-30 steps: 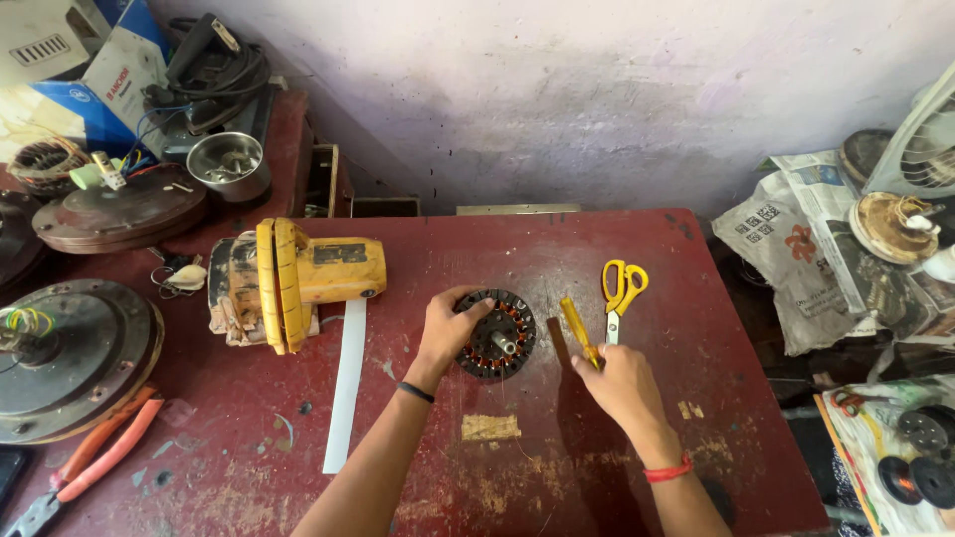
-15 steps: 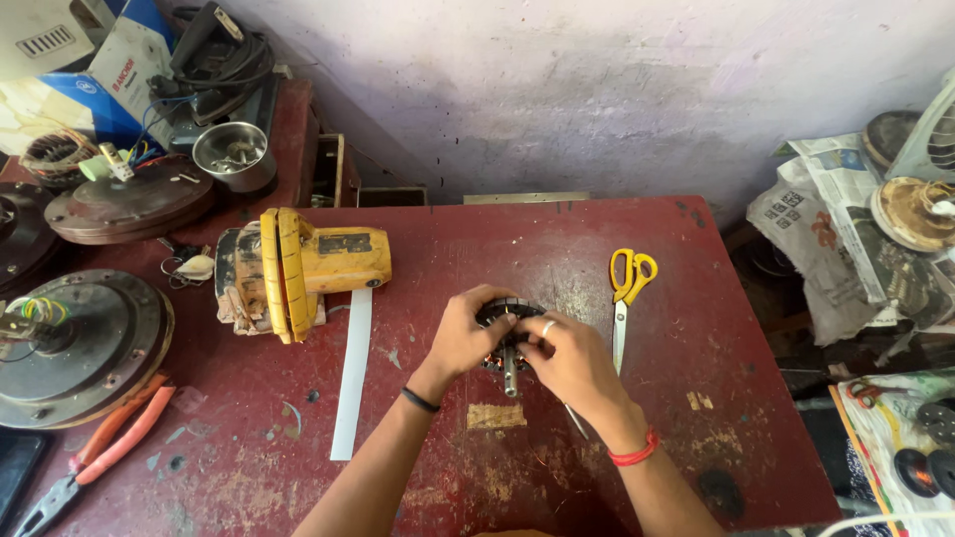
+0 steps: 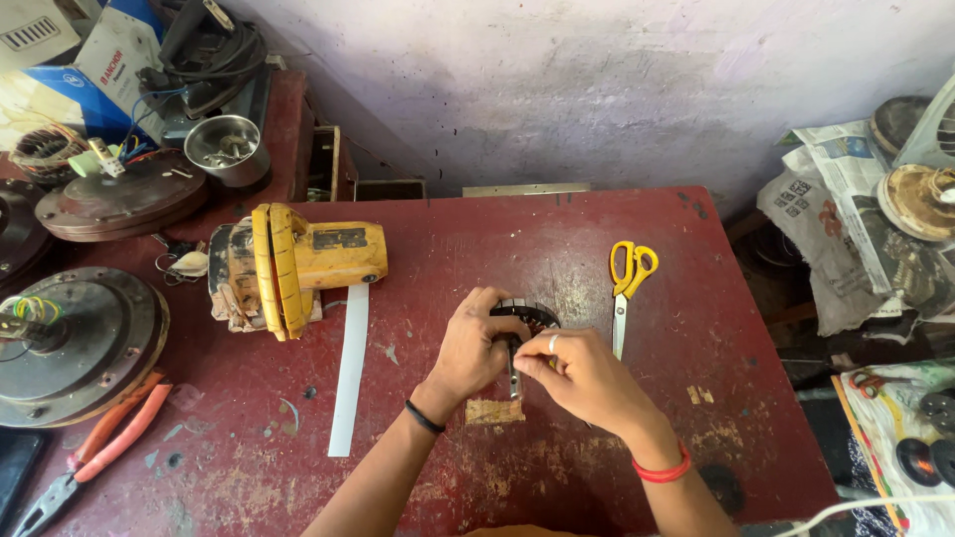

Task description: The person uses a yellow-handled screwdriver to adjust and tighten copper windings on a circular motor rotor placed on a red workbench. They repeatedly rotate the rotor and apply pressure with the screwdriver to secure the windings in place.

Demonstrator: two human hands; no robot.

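Note:
On the dark red table (image 3: pixel 557 249) my left hand (image 3: pixel 476 348) grips a round black motor stator (image 3: pixel 527 316), tipped up on its edge. My right hand (image 3: pixel 587 378) is closed around its other side, a ring on one finger, and it appears to pinch a thin tool against the stator; most of the part is hidden by both hands. A small tan scrap (image 3: pixel 494 411) lies on the table just below my hands.
Yellow-handled scissors (image 3: pixel 627 288) lie right of my hands. A yellow power tool (image 3: pixel 293 264) and a white strip (image 3: pixel 349 368) sit to the left, with orange pliers (image 3: pixel 95 447) and round fan motor housings (image 3: pixel 75 343) farther left. Newspapers and fan parts (image 3: pixel 875 219) lie off the table's right edge.
My right hand left the table near the scissors and came in onto the stator. The stator went from lying flat to being held up between both hands.

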